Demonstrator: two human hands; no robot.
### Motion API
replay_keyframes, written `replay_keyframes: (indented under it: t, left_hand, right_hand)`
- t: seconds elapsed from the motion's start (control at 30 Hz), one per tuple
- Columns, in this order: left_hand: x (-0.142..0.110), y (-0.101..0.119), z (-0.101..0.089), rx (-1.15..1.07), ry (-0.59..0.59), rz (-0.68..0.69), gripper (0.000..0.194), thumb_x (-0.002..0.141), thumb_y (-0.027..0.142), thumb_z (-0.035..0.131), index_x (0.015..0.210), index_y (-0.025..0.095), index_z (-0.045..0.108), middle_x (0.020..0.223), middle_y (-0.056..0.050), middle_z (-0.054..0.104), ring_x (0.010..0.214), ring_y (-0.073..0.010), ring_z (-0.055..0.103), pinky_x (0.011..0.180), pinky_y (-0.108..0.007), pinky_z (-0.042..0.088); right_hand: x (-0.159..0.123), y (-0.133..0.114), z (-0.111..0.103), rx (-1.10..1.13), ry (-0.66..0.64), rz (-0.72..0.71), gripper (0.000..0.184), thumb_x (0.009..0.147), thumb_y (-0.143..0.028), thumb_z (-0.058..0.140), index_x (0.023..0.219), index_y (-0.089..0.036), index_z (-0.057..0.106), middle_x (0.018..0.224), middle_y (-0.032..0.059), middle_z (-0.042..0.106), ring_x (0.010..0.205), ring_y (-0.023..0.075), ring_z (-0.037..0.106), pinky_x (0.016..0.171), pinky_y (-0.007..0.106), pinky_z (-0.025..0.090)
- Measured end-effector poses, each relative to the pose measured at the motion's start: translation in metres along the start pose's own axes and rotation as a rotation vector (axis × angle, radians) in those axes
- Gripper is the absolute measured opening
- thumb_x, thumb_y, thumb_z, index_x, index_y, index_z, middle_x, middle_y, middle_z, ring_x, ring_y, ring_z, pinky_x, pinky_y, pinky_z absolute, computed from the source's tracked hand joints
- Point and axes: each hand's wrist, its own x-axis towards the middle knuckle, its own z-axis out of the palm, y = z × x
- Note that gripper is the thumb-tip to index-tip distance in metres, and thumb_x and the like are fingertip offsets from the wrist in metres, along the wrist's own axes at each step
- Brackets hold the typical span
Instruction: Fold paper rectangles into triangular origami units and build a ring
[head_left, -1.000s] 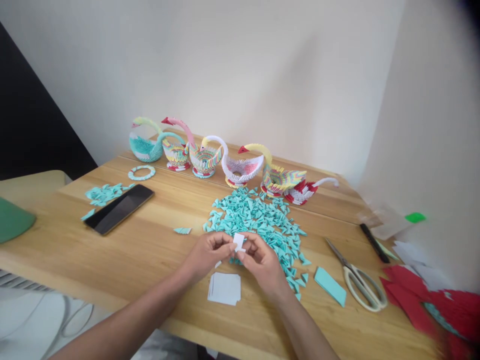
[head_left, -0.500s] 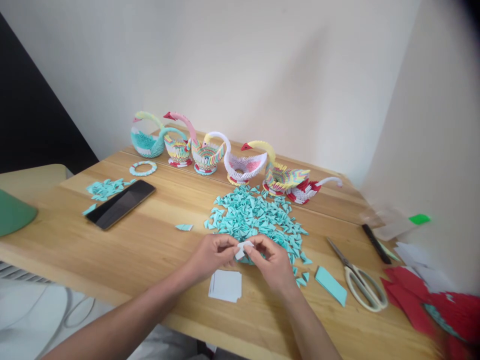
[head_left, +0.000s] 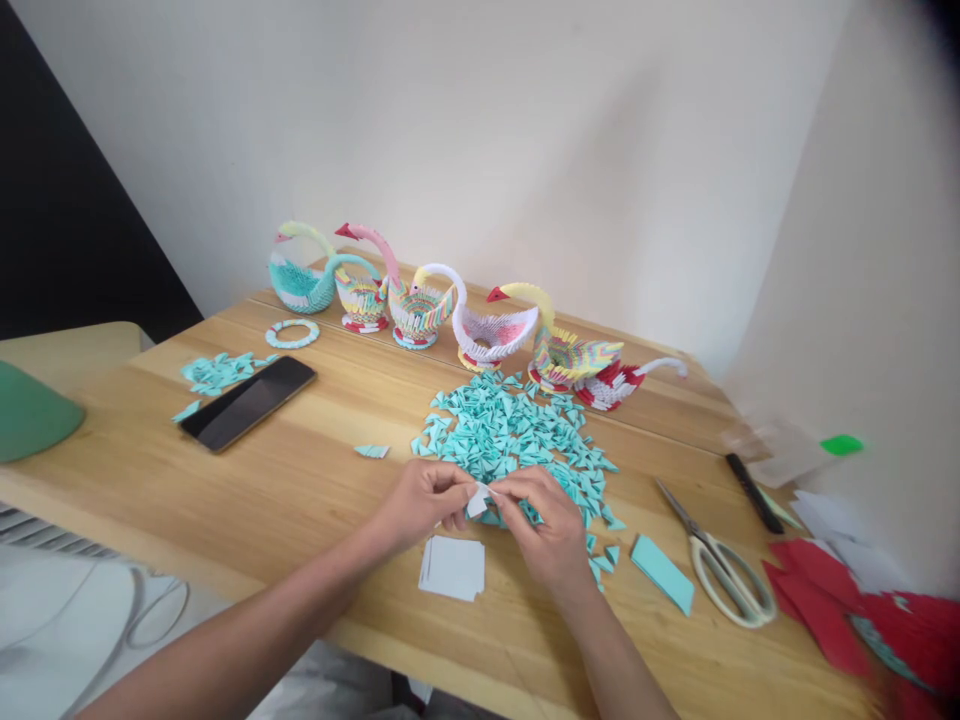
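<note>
A small white piece of folded paper [head_left: 478, 501] is pinched between my two hands, just in front of a heap of turquoise folded paper triangles [head_left: 502, 420]. My left hand [head_left: 427, 503] grips its left side between thumb and fingers. From the right, my right hand [head_left: 541, 515] pinches its upper right corner; the fingertips partly cover the paper. Below the hands a stack of white paper slips [head_left: 452, 568] lies flat on the wooden table [head_left: 300, 520]. One turquoise folded piece [head_left: 372, 452] rests apart, left of the heap.
Several paper swans [head_left: 491, 335] stand along the back. At left are a phone [head_left: 249, 403], a paper ring [head_left: 292, 334] and more turquoise pieces [head_left: 221, 372]. Scissors [head_left: 724, 570], turquoise slips [head_left: 663, 573], a black-handled knife or cutter [head_left: 754, 492] and red paper [head_left: 821, 600] lie right.
My fingers have shifted on the white paper, the right ones now at its upper corner, and the paper looks turned and narrower. The whole view has shifted slightly.
</note>
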Motion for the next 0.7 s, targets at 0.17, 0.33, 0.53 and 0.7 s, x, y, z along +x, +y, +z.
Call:
replay_keyframes:
  t: [0.17,0.33,0.53,0.7]
  left_hand:
    - [0.0,0.004,-0.004,-0.094,-0.07,-0.051,0.033,0.065,0.044,0.07,0.067,0.011,0.064,0.05,-0.001,0.063,0.042,-0.0103,0.056,0.047,-0.021,0.045]
    - [0.0,0.005,-0.004,-0.12,-0.103,-0.065,0.036,0.066,0.046,0.071,0.069,0.011,0.064,0.051,-0.002,0.065,0.043,-0.0099,0.057,0.048,-0.02,0.045]
    - [0.002,0.003,-0.004,-0.062,-0.113,-0.044,0.043,0.067,0.054,0.07,0.071,0.011,0.064,0.052,-0.002,0.066,0.045,-0.0103,0.058,0.05,-0.021,0.046]
    - [0.003,0.001,-0.003,-0.037,-0.086,-0.009,0.045,0.068,0.057,0.068,0.066,0.012,0.063,0.05,-0.001,0.064,0.044,-0.01,0.056,0.048,-0.02,0.044]
  right_hand:
    - [0.001,0.003,-0.006,-0.07,-0.027,-0.18,0.025,0.087,-0.01,0.054,0.093,-0.027,0.072,0.076,0.003,0.065,0.07,0.0165,0.057,0.062,0.031,0.045]
    - [0.003,0.003,-0.011,-0.183,-0.045,-0.27,0.029,0.088,-0.01,0.051,0.093,-0.028,0.073,0.076,0.0038,0.067,0.068,0.0158,0.055,0.061,0.029,0.043]
    - [0.0,0.007,-0.01,-0.263,-0.045,-0.284,0.029,0.089,-0.01,0.05,0.094,-0.027,0.073,0.077,0.0049,0.067,0.07,0.0159,0.054,0.061,0.027,0.043]
    - [-0.002,0.007,-0.007,-0.295,-0.05,-0.274,0.029,0.09,-0.012,0.05,0.093,-0.028,0.074,0.076,0.0046,0.067,0.071,0.0161,0.054,0.061,0.028,0.043]
